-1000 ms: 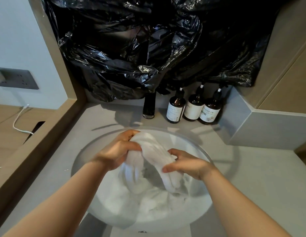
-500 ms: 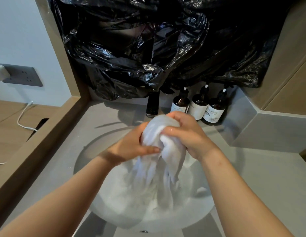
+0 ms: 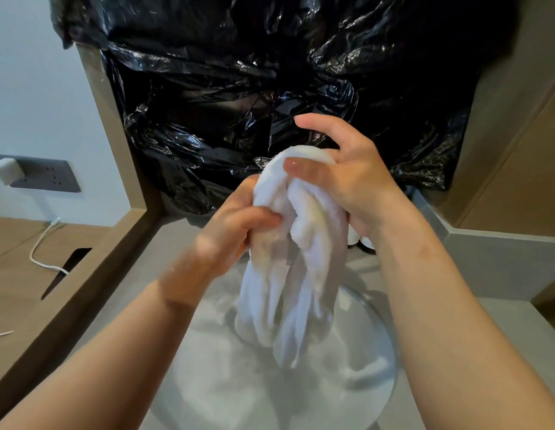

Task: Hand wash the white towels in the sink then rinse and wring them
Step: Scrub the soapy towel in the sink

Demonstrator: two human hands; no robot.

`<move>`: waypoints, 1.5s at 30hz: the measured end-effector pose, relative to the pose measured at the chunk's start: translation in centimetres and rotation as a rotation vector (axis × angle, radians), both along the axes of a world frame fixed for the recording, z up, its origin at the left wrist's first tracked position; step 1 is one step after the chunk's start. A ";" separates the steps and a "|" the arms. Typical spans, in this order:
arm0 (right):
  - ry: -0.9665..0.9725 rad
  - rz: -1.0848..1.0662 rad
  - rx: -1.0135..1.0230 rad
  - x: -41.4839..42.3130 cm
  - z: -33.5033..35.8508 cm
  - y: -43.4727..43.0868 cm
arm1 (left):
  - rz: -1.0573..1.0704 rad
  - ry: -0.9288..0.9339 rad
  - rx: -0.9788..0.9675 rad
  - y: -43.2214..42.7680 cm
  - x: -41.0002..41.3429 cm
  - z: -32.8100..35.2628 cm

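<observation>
Here both hands, left hand (image 3: 239, 234) and right hand (image 3: 347, 178), clench a bunched white towel (image 3: 288, 274) above the soapy sink (image 3: 375, 383); rub the folds together firmly, keeping drips over the basin.

The towel (image 3: 296, 243) is white terry cloth with a soft, nubby pile, and it looks wet and heavy. Behind it hangs crinkled black plastic sheeting (image 3: 239, 88), glossy with bright glints. The counter (image 3: 502, 336) is smooth matt grey, edged by a wood-look ledge (image 3: 68, 293) with a dull finish.
</observation>
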State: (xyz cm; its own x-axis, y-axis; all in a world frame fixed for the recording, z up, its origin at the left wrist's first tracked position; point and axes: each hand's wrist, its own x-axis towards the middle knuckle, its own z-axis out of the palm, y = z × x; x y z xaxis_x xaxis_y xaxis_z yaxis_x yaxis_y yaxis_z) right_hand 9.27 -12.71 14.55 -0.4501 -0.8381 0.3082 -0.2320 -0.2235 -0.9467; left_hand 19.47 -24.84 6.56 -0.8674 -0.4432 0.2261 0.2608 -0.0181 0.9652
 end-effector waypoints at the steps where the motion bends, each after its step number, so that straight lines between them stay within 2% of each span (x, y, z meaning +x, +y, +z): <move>1: 0.030 -0.028 -0.008 0.2 0.4 -0.1 | -0.009 0.007 -0.013 0.3 0.0 0.1; 4: 0.023 -0.112 -0.060 0.5 0.4 -0.6 | 0.007 0.083 -0.015 1.7 0.0 -1.0; 8: -0.153 -0.191 -0.153 1.0 -0.5 -0.8 | 0.078 0.107 -0.075 4.6 0.0 -5.8; 11: -0.300 -0.169 -0.217 1.9 -1.1 -1.0 | 0.339 -0.003 -0.233 6.3 -0.8 -10.1; 13: -0.366 -0.151 -0.246 2.4 -1.4 -1.1 | 0.483 -0.051 -0.252 7.0 -0.9 -10.6; 16: -0.396 -0.242 -0.262 1.8 -1.9 -0.5 | 0.453 -0.017 -0.198 6.1 -0.5 -10.2; 19: -0.471 -0.400 -0.288 -0.8 -3.7 1.8 | 0.396 -0.084 -0.214 4.6 1.0 -10.0; 22: -0.568 -0.562 -0.212 -3.6 -7.8 3.6 | 0.419 -0.169 -0.212 3.1 1.4 -9.9; 25: -0.536 -0.658 0.033 -5.1 -13.0 3.9 | 0.366 -0.280 -0.149 1.7 1.2 -9.1; 27: -0.532 -0.618 0.270 -5.4 -16.4 3.9 | 0.336 -0.333 -0.198 0.9 1.3 -8.8; 29: -0.349 -0.534 0.556 -4.9 -18.9 4.1 | 0.307 -0.392 -0.264 0.7 1.2 -8.5; 30: -0.258 -0.494 0.612 -4.3 -19.4 4.1 | 0.291 -0.435 -0.296 0.7 1.0 -8.3; 33: -0.297 -0.228 0.449 -1.5 -19.4 3.2 | 0.170 -0.604 -0.401 0.9 0.3 -7.7; 36: -0.356 0.119 0.375 1.2 -19.5 2.3 | 0.031 -0.588 -0.261 0.5 0.7 -7.7; 41: -0.478 0.182 0.289 2.6 -19.9 1.9 | 0.015 -0.426 0.184 -0.5 0.8 -7.0; 45: -0.646 0.161 0.169 3.2 -20.1 1.0 | 0.092 -0.423 0.332 0.0 -0.8 -6.9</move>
